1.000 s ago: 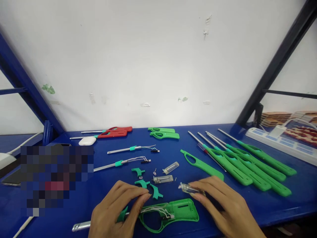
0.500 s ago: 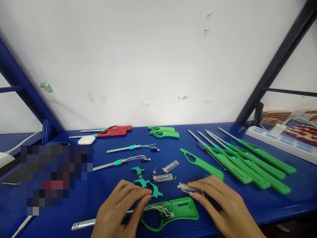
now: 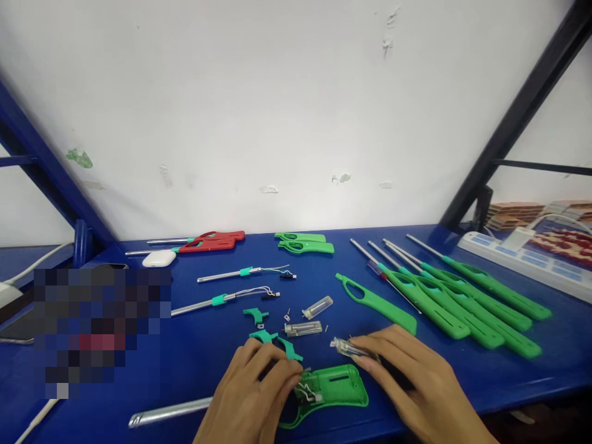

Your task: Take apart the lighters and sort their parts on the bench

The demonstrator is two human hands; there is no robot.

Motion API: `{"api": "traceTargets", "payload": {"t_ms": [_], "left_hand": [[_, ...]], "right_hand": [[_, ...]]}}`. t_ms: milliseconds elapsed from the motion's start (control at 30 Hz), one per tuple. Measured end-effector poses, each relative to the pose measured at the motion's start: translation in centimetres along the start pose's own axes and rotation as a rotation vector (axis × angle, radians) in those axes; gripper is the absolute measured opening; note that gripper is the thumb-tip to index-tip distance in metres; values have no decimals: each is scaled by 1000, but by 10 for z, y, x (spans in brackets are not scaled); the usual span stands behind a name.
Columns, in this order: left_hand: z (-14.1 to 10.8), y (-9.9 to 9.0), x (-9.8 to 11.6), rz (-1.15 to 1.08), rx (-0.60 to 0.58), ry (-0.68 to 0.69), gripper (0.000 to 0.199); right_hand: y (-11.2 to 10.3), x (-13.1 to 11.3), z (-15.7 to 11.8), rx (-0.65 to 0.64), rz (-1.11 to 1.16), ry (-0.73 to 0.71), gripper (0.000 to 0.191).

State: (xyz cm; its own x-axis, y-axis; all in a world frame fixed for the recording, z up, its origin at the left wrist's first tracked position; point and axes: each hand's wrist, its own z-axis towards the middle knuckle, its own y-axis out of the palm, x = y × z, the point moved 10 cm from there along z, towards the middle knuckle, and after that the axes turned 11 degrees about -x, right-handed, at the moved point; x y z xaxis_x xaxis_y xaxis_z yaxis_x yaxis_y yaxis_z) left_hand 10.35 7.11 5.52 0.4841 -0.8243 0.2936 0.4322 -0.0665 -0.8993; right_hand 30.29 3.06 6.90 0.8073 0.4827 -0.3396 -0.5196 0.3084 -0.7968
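While our right grip [image 3: 409,376] pinches a clear plastic, box-shaped fuel tank [image 3: 348,349] between thumb and fingers, its pale nozzle end points toward our left grip [image 3: 261,388]. There we see the fingertips bunched close together over the open, green plastic handle shell [image 3: 343,385], beside the thin white wires [image 3: 305,390] inside it (whether they pinch anything, we cannot tell, since the hand's back covers them). The shell lies on the blue counter [image 3: 198,364] between the two grips, its broad end toward the right one. From behind the left grip, a silver metal tube [image 3: 171,412] runs out to the left.

Just beyond the left grip we find small, curved teal plastic triggers [image 3: 263,336]. Two more clear plastic tanks, one nearer [image 3: 303,328] and one farther [image 3: 318,306], lie beyond the gap between the grips. Past the right grip's fingers is a loose green plastic handle half [image 3: 386,309]; farther out and to the right of it, we see a row of long-tubed green plastic lighters [image 3: 446,306].
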Motion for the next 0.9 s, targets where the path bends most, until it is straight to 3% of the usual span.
{"api": "traceTargets", "payload": {"t_ms": [200, 533, 900], "left_hand": [[-1, -11, 3, 34, 96, -7, 29], [-6, -12, 4, 44, 124, -6, 31], [-7, -15, 1, 11, 148, -53, 17]], "right_hand": [[0, 0, 1, 9, 17, 7, 16], [0, 1, -1, 2, 23, 19, 16], [-2, 8, -3, 27, 92, 42, 21]]}}
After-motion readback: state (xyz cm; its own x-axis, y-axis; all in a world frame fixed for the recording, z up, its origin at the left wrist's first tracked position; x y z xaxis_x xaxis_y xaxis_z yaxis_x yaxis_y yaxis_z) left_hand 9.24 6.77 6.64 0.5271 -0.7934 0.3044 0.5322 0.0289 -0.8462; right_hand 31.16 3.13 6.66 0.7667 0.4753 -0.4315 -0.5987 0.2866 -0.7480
